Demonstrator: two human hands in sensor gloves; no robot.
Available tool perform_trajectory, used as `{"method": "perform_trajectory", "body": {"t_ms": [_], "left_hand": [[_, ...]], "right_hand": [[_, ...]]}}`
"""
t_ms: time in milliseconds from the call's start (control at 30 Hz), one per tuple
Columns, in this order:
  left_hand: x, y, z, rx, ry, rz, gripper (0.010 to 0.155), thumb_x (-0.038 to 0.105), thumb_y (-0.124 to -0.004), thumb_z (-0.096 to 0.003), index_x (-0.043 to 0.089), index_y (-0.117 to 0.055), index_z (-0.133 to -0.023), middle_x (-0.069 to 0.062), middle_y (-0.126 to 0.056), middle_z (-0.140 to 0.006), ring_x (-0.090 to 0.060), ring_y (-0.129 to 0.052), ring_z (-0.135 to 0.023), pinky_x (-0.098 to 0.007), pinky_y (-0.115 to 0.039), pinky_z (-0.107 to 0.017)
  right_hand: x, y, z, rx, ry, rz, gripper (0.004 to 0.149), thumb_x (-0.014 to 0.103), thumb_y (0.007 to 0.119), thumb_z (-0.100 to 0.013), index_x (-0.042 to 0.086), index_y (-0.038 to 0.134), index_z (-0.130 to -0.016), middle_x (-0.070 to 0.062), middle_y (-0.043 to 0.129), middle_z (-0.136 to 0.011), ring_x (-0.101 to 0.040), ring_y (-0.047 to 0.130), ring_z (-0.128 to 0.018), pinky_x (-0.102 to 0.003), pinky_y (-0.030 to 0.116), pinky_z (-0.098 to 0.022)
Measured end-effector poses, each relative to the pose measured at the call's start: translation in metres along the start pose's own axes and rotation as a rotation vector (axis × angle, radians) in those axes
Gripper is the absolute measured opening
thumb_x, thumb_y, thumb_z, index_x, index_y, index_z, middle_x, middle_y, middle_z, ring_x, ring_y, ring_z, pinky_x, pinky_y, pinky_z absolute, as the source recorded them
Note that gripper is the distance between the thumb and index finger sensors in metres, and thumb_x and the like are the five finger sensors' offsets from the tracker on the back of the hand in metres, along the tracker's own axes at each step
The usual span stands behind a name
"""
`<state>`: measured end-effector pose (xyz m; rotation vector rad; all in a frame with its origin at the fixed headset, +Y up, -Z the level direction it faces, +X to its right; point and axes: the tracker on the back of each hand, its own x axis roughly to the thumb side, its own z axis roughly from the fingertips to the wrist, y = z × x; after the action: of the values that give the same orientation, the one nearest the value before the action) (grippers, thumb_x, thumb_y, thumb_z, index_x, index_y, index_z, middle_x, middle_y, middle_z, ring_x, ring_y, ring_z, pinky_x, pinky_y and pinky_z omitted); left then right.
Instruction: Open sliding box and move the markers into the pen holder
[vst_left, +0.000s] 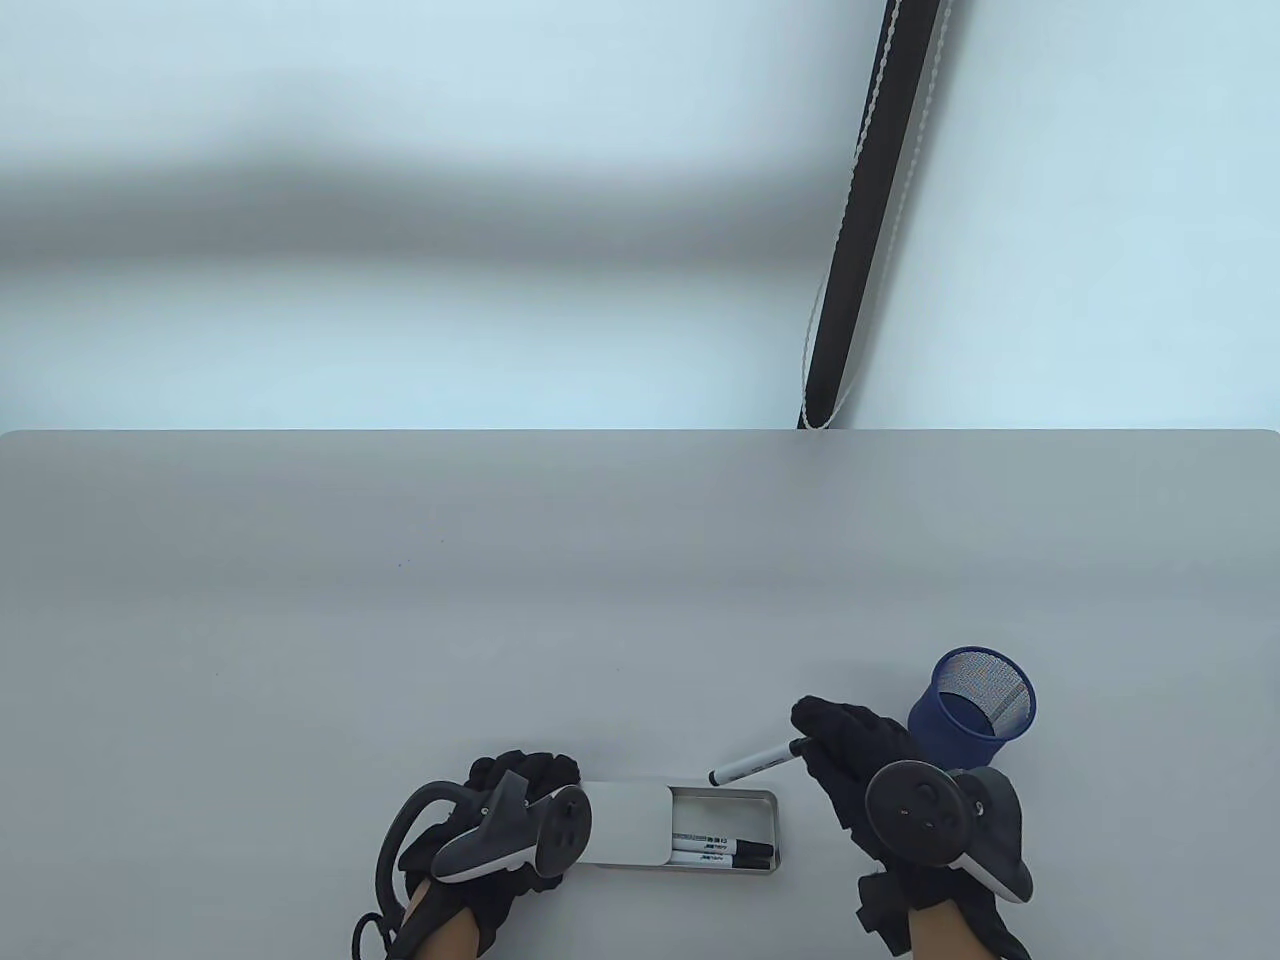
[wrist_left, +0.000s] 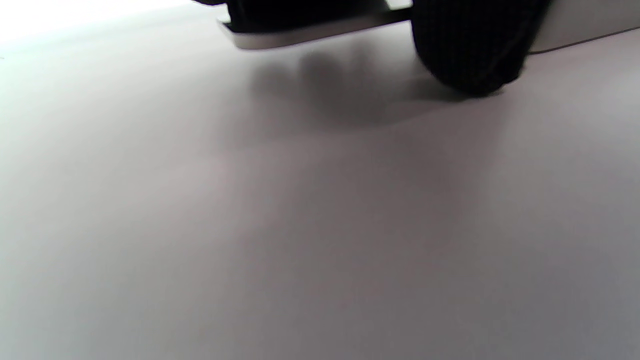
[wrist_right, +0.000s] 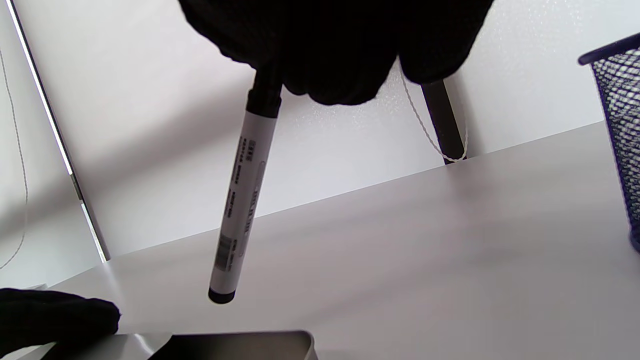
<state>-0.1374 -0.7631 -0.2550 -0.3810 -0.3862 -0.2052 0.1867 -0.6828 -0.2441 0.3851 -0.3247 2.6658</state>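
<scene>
A flat metal sliding box (vst_left: 765, 800) lies near the table's front edge, its lid (vst_left: 625, 822) slid left so the right part is uncovered. Two white markers with black caps (vst_left: 722, 850) lie inside. My left hand (vst_left: 525, 775) rests on the box's left end, fingers over the lid; its fingers (wrist_left: 470, 45) touch the box (wrist_left: 300, 35) in the left wrist view. My right hand (vst_left: 830, 735) pinches a white marker (vst_left: 752, 765) by its black cap, lifted above the box. That marker (wrist_right: 242, 200) hangs down from my fingers (wrist_right: 340, 45). The blue mesh pen holder (vst_left: 975, 705) stands just right of my right hand.
A black pole with a white cord (vst_left: 865, 220) leans against the wall behind the table's far edge. The grey table (vst_left: 400, 600) stretches wide to the left and back. The pen holder's rim (wrist_right: 607, 50) shows at the right edge of the right wrist view.
</scene>
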Motion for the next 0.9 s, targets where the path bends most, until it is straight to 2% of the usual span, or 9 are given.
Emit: {"method": "perform_trajectory", "body": {"t_ms": [300, 533, 600, 900], "left_hand": [[0.0, 0.0, 0.0, 0.0, -0.001, -0.001, 0.077, 0.061, -0.068, -0.0432, 0.032, -0.034, -0.106, 0.004, -0.044, -0.116, -0.022, -0.056, -0.108, -0.04, -0.054, -0.083], [0.0, 0.0, 0.0, 0.0, -0.001, -0.003, 0.077, 0.061, -0.068, -0.0432, 0.032, -0.034, -0.106, 0.004, -0.044, -0.116, -0.022, -0.056, -0.108, -0.04, -0.054, -0.083], [0.0, 0.0, 0.0, 0.0, -0.001, -0.003, 0.077, 0.061, -0.068, -0.0432, 0.032, -0.034, -0.106, 0.004, -0.044, -0.116, -0.022, -0.056, -0.108, -0.04, -0.054, -0.083], [0.0, 0.0, 0.0, 0.0, -0.001, -0.003, 0.077, 0.061, -0.068, -0.0432, 0.032, -0.034, -0.106, 0.004, -0.044, -0.116, -0.022, -0.056, -0.108, -0.041, -0.054, -0.084]], "right_hand": [[0.004, -0.024, 0.011, -0.268, 0.006, 0.072, 0.04, 0.026, 0.071, -0.06, 0.018, 0.067, -0.099, -0.012, 0.077, -0.094, -0.024, 0.087, -0.075, -0.052, 0.071, -0.067], [0.004, -0.037, 0.019, -0.419, 0.039, 0.134, 0.041, 0.027, 0.069, -0.061, 0.018, 0.063, -0.101, -0.012, 0.074, -0.096, -0.025, 0.085, -0.077, -0.052, 0.069, -0.068], [0.002, -0.042, 0.023, -0.498, 0.062, 0.156, 0.04, 0.026, 0.068, -0.062, 0.017, 0.062, -0.101, -0.013, 0.072, -0.096, -0.026, 0.083, -0.077, -0.053, 0.066, -0.068], [-0.006, -0.053, 0.032, -0.632, 0.121, 0.312, 0.039, 0.022, 0.066, -0.064, 0.014, 0.058, -0.101, -0.017, 0.066, -0.097, -0.032, 0.077, -0.079, -0.056, 0.06, -0.066]]}}
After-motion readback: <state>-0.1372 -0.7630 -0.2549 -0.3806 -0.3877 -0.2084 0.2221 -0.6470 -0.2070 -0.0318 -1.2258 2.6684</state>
